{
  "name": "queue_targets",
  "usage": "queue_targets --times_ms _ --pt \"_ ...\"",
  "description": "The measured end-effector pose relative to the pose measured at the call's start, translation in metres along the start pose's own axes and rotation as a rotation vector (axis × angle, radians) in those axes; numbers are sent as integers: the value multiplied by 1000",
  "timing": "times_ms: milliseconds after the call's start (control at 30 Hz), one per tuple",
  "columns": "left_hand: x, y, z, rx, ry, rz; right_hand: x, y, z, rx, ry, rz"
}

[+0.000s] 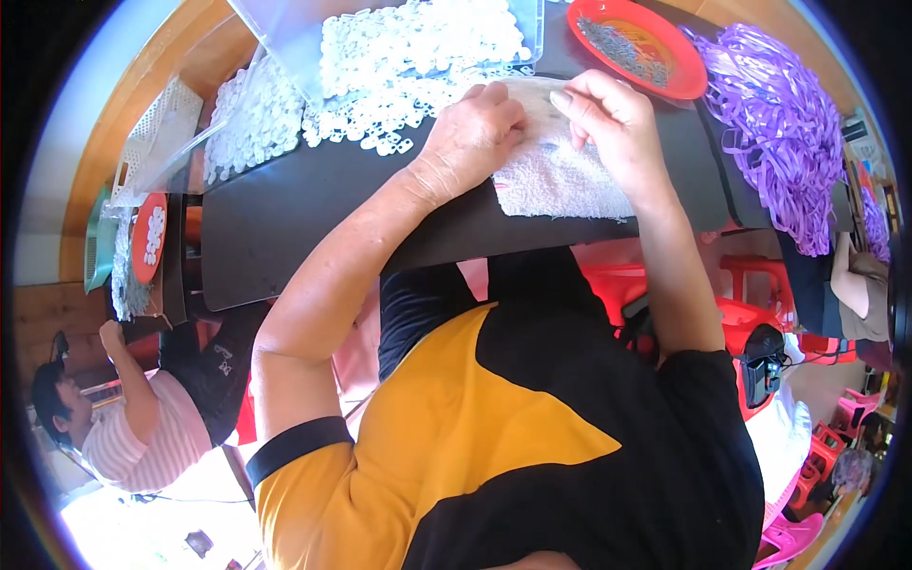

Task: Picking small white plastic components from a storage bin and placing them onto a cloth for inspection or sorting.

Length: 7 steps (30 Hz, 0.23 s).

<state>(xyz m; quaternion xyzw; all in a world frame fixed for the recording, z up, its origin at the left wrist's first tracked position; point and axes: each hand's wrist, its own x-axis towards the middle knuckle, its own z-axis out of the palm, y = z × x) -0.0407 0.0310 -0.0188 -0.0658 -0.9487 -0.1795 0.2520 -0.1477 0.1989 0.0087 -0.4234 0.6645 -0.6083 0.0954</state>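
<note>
My left hand [475,138] is held over the left part of a whitish towel cloth [560,188], its fingers curled in and closed. My right hand [616,119] hovers above the cloth's right part, thumb and forefinger pressed together in a pinch. Whatever either hand grips is too small or too hidden to make out. Just beyond my left hand, many small white plastic pieces [366,123] lie loose on the dark table [313,214]. A red plate [692,59] with thin grey metal bits [622,52] stands beyond my right hand.
A clear plastic bin [275,43] holds more white pieces at the back. Another heap of white pieces [252,123] lies farther left. Purple ribbons [774,133] pile up on the right. Other people sit left [147,418] and right [855,285]; red stools [750,275] stand nearby.
</note>
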Motion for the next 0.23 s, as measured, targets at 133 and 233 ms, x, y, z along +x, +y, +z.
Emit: queue_targets --times_ms 133,233 --pt "2 1 -3 16 -38 -51 -1 1 -5 -65 -26 -6" --pt "3 0 -16 -461 -123 -501 4 5 -2 -147 -50 -108"
